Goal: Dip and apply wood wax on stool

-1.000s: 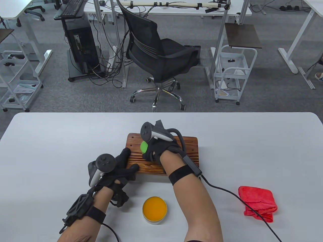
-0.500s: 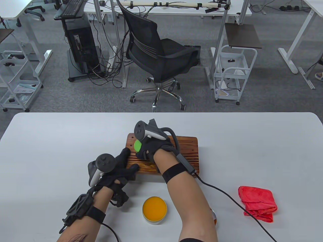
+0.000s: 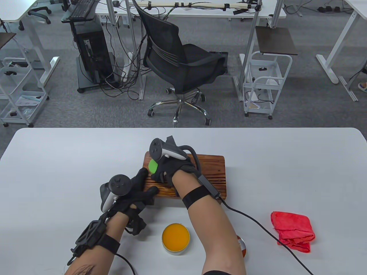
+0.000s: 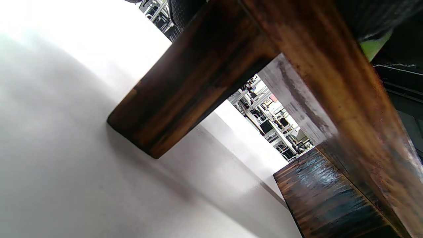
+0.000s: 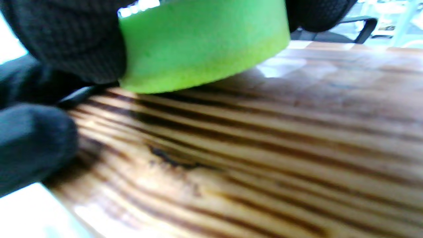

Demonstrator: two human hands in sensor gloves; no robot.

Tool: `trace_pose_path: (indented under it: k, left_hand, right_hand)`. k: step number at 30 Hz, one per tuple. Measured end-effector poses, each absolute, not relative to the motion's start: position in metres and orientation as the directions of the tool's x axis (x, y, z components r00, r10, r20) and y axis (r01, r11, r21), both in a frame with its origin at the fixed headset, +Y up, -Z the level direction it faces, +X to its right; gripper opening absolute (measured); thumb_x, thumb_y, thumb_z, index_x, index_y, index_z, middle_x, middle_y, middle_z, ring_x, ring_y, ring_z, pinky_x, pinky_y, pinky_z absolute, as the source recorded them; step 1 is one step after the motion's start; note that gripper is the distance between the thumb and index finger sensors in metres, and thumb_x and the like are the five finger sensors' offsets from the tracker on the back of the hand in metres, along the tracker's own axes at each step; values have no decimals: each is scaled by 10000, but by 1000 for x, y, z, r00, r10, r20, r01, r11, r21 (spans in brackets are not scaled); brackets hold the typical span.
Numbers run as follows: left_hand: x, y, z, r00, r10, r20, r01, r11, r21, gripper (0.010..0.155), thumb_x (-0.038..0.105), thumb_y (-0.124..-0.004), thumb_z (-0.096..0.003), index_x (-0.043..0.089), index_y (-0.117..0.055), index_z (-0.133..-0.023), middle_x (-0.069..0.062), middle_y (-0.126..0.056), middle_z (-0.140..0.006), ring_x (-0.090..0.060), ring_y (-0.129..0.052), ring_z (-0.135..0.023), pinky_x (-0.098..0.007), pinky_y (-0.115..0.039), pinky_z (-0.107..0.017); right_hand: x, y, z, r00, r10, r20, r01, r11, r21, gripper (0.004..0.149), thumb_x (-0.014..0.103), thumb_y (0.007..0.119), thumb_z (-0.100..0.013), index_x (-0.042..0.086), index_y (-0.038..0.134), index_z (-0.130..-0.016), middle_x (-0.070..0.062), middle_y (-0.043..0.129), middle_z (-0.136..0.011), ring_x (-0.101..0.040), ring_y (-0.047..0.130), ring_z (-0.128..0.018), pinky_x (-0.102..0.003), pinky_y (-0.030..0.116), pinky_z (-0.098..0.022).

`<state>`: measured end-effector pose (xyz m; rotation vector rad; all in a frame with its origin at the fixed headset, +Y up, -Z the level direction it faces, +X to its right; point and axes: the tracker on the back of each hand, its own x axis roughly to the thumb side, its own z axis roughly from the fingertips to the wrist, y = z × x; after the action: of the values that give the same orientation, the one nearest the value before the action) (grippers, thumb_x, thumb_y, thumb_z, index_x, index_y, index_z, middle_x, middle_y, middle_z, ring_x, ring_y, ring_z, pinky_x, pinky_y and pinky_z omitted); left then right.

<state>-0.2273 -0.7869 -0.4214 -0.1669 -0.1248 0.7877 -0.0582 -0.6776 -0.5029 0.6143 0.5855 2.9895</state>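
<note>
- Left hand (image 3: 134,192): its grip is spread over the near-left corner of the stool (image 3: 212,174), fingers lying on top and thumb along the near edge, pinning it down. The left wrist view only shows the underside and a leg, no fingers, so I can't tell how tight that hold is.
- The stool sits mid-surface (image 3: 57,160), a low dark slab with ridged grain. Looks stiff and fairly heavy to me, so it probably won't skate much, but bracing a corner seems like the right spot.
- Right hand (image 3: 169,169): grip closed around a green sponge pad (image 5: 201,43) at the far-left end of the stool top, pad pressed onto the wood at a slight tilt. The pad looks soft and squishy, so I'd hold it by the sides and let the flat face do the work.
- Wax tin (image 3: 175,237), open and orange, sits near, just in front of the stool.
- Red cloth (image 3: 292,230) lies well off to the right.
</note>
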Motion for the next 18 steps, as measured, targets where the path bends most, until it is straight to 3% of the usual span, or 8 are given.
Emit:
trace_pose_path:
  k: [7, 18]
  left_hand:
    - [-227, -787, -422, 699, 714, 50, -694, 693, -198, 1021, 751, -749, -442, 356, -152, -1169, -176, -383, -1235, -590, -266, -1075, -872, -204, -625]
    - [-227, -787, -422, 697, 715, 50, -695, 691, -199, 1022, 752, -749, -440, 360, -150, -1169, -176, -383, -1235, -591, -265, -1075, -873, -204, -624]
  right_hand:
    - [-56, -675, -510, -945, 78, 319, 46, -930, 364, 939, 651, 899, -423, 305, 471, -1184, -145, 377, -1177, -508, 585, -936, -682, 615, -662]
    - [-62, -677, -508, -937, 86, 337, 42, -935, 353, 956, 657, 905, -415, 324, 451, -1188, -120, 368, -1184, -497, 579, -944, -677, 612, -668]
